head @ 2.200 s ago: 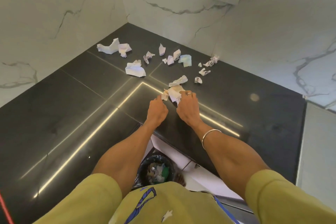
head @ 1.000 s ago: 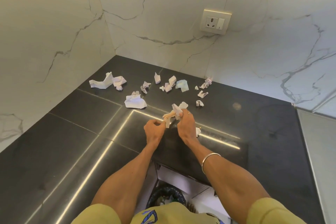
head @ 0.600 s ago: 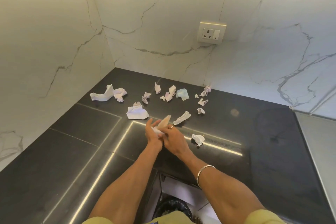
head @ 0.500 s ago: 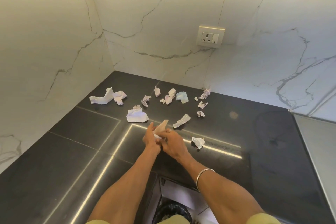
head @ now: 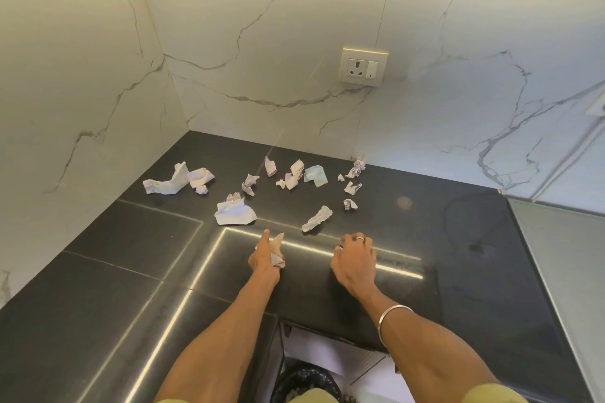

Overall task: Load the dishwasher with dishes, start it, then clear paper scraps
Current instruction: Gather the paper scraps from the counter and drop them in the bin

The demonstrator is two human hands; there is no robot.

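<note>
Several crumpled white paper scraps lie scattered on the black countertop [head: 108, 275] toward the corner. Among them are a large one [head: 235, 213], a long twisted one [head: 317, 218] and a pale blue one [head: 316, 175]. My left hand [head: 265, 257] is closed around a bundle of scraps [head: 277, 247], just in front of the large scrap. My right hand [head: 355, 255] rests palm down on the counter with curled fingers. It covers the spot where a small scrap lay, and that scrap is hidden.
Marble walls close the corner at the left and back, with a wall socket [head: 363, 66] above the counter. A grey steel surface [head: 563, 258] borders the counter at the right. Below the front edge stands a black-lined bin [head: 304, 383] on a white floor.
My hands were joined around the gathered scraps; they have separated. The left keeps the bundle, and the right has moved right and down onto the small scrap near the light reflection.
</note>
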